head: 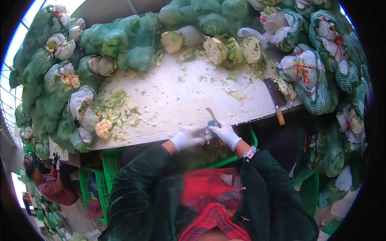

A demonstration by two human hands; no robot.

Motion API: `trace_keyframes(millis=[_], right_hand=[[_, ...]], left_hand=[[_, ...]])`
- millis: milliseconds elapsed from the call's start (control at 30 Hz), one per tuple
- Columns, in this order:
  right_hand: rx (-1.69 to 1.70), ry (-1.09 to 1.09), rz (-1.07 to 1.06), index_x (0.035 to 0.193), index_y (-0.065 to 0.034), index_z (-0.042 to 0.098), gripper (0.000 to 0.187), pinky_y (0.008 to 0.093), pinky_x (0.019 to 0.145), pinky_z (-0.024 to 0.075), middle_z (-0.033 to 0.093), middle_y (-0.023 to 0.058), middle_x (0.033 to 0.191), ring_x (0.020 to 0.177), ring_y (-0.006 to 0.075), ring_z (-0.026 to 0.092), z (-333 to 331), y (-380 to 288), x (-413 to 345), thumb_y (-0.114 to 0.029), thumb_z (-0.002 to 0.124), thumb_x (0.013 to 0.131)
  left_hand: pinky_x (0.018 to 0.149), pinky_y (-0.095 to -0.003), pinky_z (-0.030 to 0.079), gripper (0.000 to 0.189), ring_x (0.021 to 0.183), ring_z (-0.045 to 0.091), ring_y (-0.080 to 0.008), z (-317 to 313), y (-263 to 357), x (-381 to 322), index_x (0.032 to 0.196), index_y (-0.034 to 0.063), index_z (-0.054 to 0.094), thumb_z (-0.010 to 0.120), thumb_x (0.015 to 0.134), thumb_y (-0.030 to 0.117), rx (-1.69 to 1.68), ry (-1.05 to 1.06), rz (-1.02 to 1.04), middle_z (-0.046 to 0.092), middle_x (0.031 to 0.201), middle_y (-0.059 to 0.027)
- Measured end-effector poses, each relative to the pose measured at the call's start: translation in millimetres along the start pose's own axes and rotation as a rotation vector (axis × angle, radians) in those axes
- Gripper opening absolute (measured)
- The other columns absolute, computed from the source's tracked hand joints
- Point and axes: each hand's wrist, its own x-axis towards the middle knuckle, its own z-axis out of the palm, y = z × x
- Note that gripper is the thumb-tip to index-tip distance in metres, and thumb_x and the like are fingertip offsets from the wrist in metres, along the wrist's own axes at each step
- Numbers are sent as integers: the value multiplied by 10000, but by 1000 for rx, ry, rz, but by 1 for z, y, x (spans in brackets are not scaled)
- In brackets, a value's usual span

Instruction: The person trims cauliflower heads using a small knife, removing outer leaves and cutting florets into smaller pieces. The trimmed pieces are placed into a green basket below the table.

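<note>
My right hand, in a white glove, is closed around the handle of a small knife with a curved blade; blue shows about the grip. Close beside it, my left hand, also white-gloved, holds a small pale piece of cauliflower between its fingers, partly hidden and a little blurred. Both hands are over a green plastic crate with pale pieces in it, at the near edge of the white worktable. Cut cauliflower heads stand at the table's back.
Green mesh sacks of cauliflower are piled left, behind and right. Leaf scraps and a cauliflower floret lie on the left. A wooden-handled knife overhangs the right edge. A co-worker is at lower left.
</note>
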Motion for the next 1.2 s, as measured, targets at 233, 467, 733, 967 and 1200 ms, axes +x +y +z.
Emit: trace_keyframes(millis=[233, 467, 733, 967, 1200], right_hand=[[510, 21, 103, 1287, -8, 628, 326, 344, 745, 592, 710, 118, 1040, 876, 197, 694, -30, -82, -62, -166, 655, 1002], [679, 341, -14, 1360, -19, 568, 386, 336, 737, 599, 709, 113, 1033, 824, 166, 686, -73, -142, -79, -245, 580, 1047], [913, 468, 116, 1389, -77, 566, 399, 315, 766, 582, 688, 64, 1031, 816, 116, 646, -97, -131, -55, -297, 567, 1056], [981, 471, 197, 1381, -79, 580, 386, 289, 685, 541, 687, 56, 1008, 776, 113, 625, -92, -126, -45, -290, 567, 1059], [997, 380, 227, 1337, -98, 607, 343, 309, 752, 567, 688, 50, 1013, 820, 112, 640, -88, -120, -50, -286, 581, 1051]], left_hand=[[1057, -431, 478, 620, 1230, 616, -413, -80, 20, 67, 1407, 51, 589, 664, 912, 415, 330, 51, -312, 665, 1284, -260], [1104, -523, 410, 762, 1440, 402, -428, -258, -5, 230, 1526, 115, 415, 722, 856, 307, 1214, 717, -138, 409, 1554, -235], [1149, -566, 373, 910, 1553, 262, -318, -386, -61, 304, 1640, 271, 207, 680, 872, 160, 1276, 564, -591, 197, 1713, -64], [1074, -504, 476, 725, 1340, 518, -384, -396, -62, 302, 1478, 219, 466, 771, 821, 205, 1220, 578, -661, 485, 1481, -145], [969, -477, 517, 521, 1225, 593, -390, -371, -55, 272, 1282, 110, 550, 714, 796, 201, 1097, 554, -417, 647, 1233, -188]])
